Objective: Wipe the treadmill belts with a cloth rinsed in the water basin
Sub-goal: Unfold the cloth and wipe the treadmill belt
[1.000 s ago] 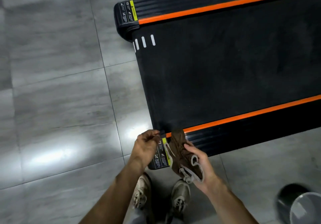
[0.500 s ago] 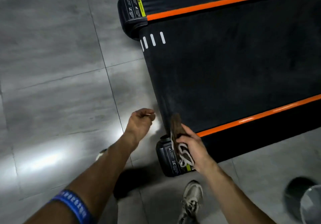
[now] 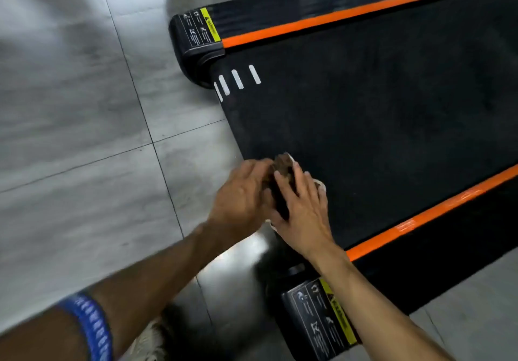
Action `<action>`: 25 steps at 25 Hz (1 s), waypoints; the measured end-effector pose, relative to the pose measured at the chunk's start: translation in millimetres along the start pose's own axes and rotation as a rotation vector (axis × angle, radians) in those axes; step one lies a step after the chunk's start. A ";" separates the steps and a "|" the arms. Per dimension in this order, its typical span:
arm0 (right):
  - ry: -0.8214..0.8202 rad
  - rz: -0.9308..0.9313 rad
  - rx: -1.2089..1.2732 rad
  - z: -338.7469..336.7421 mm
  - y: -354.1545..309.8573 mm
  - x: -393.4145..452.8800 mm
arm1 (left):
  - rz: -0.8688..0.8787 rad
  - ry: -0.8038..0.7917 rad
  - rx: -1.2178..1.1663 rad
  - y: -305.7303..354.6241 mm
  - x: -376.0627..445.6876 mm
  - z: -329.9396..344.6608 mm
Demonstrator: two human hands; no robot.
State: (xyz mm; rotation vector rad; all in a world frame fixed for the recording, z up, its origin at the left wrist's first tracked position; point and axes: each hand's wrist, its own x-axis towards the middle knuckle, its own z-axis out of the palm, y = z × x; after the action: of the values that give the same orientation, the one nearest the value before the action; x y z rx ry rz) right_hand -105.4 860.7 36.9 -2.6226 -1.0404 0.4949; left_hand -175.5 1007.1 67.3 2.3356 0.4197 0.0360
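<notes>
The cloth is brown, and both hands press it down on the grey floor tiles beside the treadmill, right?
Not quite. In the head view, the left hand and right hand do press the brown cloth, but on the black treadmill belt, near its end, not on the floor tiles.

Bare forearms, no sleeves in view. Blue wristband (image 3: pixel 91 330) with a row of pale, blurred markings round the left arm. Light-coloured shoe (image 3: pixel 150 342) with frayed pale laces at the bottom edge, partly cut off and blurred.
</notes>
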 end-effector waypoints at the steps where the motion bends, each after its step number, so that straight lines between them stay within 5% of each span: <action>1: -0.013 -0.053 0.065 5.4 12.7 0.6 | 0.158 -0.116 0.165 0.2 10.4 13.6; 3: 0.018 -0.138 0.188 13.5 36.8 -7.4 | 0.354 -0.237 0.335 -8.8 17.7 49.4; 5: 0.086 -0.211 0.247 17.1 55.2 -13.5 | 0.394 -0.131 0.384 -19.2 17.0 75.6; 10: 0.374 -0.118 0.392 26.7 50.2 -12.5 | 0.178 0.043 0.532 -38.8 26.8 104.8; 13: 0.480 -0.051 0.319 27.1 46.7 -2.0 | 0.225 0.066 0.553 -49.7 25.4 119.5; 17: 0.416 0.011 0.233 27.5 56.6 14.6 | 0.292 0.159 0.396 -66.7 41.1 120.6; 25: 0.450 0.011 -0.099 54.1 63.5 24.1 | 0.008 0.409 -0.046 -133.5 172.9 49.8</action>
State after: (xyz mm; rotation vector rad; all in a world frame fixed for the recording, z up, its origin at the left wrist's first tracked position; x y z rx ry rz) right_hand -72.7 839.8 -40.8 -2.6422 -0.9179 -0.1499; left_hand -43.1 1115.7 -77.2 2.2806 0.6017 0.5283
